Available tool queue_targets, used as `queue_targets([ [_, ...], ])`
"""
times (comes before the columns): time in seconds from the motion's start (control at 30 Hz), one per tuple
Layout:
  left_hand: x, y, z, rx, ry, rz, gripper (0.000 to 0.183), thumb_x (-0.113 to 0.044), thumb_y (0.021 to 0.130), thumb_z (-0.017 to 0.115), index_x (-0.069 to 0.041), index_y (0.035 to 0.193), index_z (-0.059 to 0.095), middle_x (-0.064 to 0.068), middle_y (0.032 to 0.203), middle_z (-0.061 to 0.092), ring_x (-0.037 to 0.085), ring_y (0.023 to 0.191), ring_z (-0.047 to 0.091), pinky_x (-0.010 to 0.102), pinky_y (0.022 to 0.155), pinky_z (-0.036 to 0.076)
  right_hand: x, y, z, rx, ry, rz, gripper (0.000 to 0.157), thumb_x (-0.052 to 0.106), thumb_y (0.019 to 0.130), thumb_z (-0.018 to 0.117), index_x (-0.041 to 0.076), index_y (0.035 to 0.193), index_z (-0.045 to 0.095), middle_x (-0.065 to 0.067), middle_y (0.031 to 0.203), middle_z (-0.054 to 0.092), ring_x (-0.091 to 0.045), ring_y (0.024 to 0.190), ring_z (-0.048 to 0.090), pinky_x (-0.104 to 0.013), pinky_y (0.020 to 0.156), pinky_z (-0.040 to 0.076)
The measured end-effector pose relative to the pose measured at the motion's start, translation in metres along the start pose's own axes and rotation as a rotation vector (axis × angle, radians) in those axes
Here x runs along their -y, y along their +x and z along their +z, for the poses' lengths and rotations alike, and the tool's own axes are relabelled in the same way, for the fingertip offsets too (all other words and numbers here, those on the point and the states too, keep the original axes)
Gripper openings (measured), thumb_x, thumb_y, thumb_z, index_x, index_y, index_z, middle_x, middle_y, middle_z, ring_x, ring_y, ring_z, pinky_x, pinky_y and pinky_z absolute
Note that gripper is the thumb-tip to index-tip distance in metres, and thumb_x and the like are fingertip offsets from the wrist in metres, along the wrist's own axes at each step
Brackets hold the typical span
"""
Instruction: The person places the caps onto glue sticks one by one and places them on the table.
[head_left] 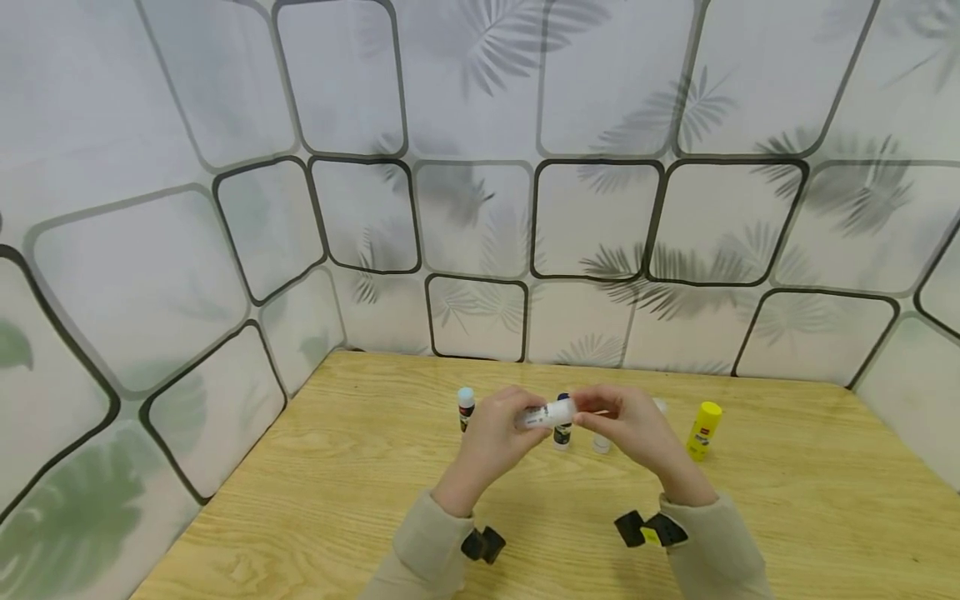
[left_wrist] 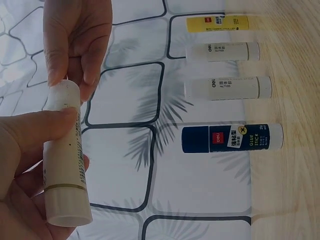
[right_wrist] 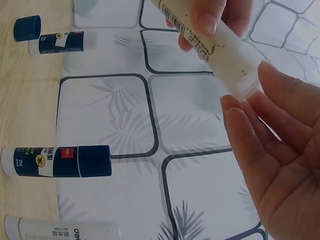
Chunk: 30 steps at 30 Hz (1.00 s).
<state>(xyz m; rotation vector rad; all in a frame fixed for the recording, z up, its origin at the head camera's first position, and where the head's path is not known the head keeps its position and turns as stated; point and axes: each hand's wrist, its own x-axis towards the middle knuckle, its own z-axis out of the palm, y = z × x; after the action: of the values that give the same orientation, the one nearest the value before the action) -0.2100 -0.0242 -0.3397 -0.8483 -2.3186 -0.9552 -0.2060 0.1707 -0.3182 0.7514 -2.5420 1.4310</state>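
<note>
My left hand (head_left: 497, 429) grips a white glue stick (head_left: 551, 413) round its body, holding it tilted above the table with the thumb along its side. At the stick's ribbed, translucent end, my right hand (head_left: 633, 423) pinches with thumb and fingertips. In the left wrist view the stick's other end, with a thin gold ring (left_wrist: 65, 186), points toward the camera. Behind the hands a navy glue stick (left_wrist: 232, 138) stands upright. Beside it are two white glue sticks (left_wrist: 227, 88), then a yellow glue stick (head_left: 703, 431) farther right.
An uncapped navy glue stick (right_wrist: 57, 42) with a pale top stands at the left, its blue cap (right_wrist: 27, 28) lying close by. All are on a wood-grain table (head_left: 337, 467). A patterned cloth (head_left: 472, 217) hangs along the back and sides.
</note>
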Motion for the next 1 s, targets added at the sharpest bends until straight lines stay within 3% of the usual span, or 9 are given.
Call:
queue_targets([
  [0.2, -0.004, 0.001, 0.002, 0.016, -0.003, -0.030, 0.021, -0.016, 0.077, 0.070, -0.007, 0.095, 0.065, 0.002, 0.090, 0.060, 0.010, 0.075, 0.054, 0.020, 0.064, 0.044, -0.001, 0.000, 0.000, -0.034, -0.053, 0.010, 0.028, 0.012, 0.084, 0.060, -0.004, 0.107, 0.059, -0.014, 0.099, 0.062, -0.022, 0.086, 0.059, -0.025, 0.070, 0.049],
  [0.77, 0.000, 0.001, 0.001, -0.025, 0.018, -0.091, 0.021, -0.012, 0.075, 0.068, -0.006, 0.095, 0.063, 0.003, 0.088, 0.062, 0.010, 0.073, 0.056, 0.021, 0.061, 0.045, -0.014, -0.016, -0.006, -0.109, -0.201, 0.009, 0.024, 0.012, 0.081, 0.064, 0.000, 0.102, 0.060, -0.010, 0.094, 0.062, -0.023, 0.085, 0.059, -0.029, 0.069, 0.049],
  [1.0, 0.002, 0.001, -0.001, -0.033, -0.011, -0.122, 0.021, -0.009, 0.073, 0.069, -0.006, 0.093, 0.062, 0.003, 0.086, 0.061, 0.011, 0.072, 0.056, 0.021, 0.062, 0.045, -0.022, -0.022, -0.013, -0.064, -0.213, 0.036, 0.017, 0.010, 0.082, 0.064, 0.001, 0.096, 0.061, -0.009, 0.091, 0.062, -0.023, 0.084, 0.059, -0.027, 0.068, 0.049],
])
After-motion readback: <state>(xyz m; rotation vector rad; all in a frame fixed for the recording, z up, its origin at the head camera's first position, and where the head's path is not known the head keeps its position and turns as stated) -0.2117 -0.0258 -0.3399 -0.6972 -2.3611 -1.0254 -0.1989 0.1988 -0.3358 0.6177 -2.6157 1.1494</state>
